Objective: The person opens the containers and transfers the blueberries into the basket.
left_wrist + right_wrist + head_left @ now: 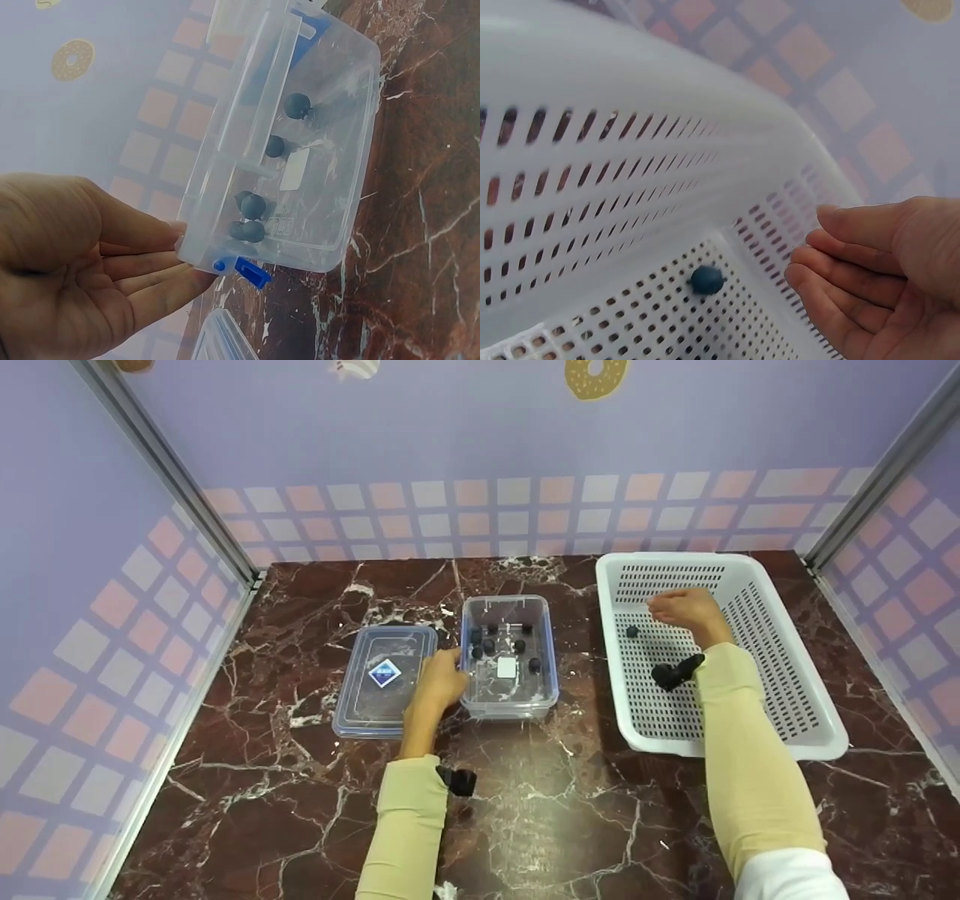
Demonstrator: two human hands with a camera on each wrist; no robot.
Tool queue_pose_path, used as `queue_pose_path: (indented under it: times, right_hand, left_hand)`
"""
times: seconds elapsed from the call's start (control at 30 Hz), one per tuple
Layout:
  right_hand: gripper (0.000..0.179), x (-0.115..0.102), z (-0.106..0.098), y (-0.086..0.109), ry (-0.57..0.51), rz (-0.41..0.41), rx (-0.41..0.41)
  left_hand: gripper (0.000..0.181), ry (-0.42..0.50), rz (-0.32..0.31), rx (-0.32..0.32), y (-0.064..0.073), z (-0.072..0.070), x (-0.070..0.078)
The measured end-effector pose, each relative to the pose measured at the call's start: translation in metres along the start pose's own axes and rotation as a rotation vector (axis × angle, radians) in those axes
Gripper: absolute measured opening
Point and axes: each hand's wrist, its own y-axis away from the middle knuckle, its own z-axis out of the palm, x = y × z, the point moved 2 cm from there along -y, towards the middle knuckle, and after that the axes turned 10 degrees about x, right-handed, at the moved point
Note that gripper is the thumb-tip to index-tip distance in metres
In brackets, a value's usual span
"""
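Observation:
My left hand (441, 681) pinches the near-left rim of a clear plastic food container (510, 709), thumb and fingertips at the edge beside a blue clip (253, 273). Several dark round berries (520, 646) that look like blueberries lie on its floor, mostly toward the far and left sides. Over a white perforated basket (619, 720) hovers my right hand (688, 611), its fingers loosely bent and nothing visible between them. A single dark berry (706, 280) sits on the basket floor, apart from the fingertips.
A clear lid (364, 712) with a blue-and-white label lies flat to the left of the container. Patterned wall panels (517, 435) close off the back and both sides of the dark marbled table (562, 825).

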Motion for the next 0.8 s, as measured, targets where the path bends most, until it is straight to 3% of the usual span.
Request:
queue_pose_path:
  times: [0.23,0.8]
  right_hand:
    - [0.049,-0.026,0.001,0.009,-0.024,-0.077,0.026]
    - [0.037,-0.081,0.034,0.029,0.127,-0.305,0.019]
  left_hand:
    - [0.052,0.009,-0.035,-0.021,0.000,0.000,0.000]
    - [0.050,-0.002,-0.040,-0.017,0.001,-0.002,0.003]
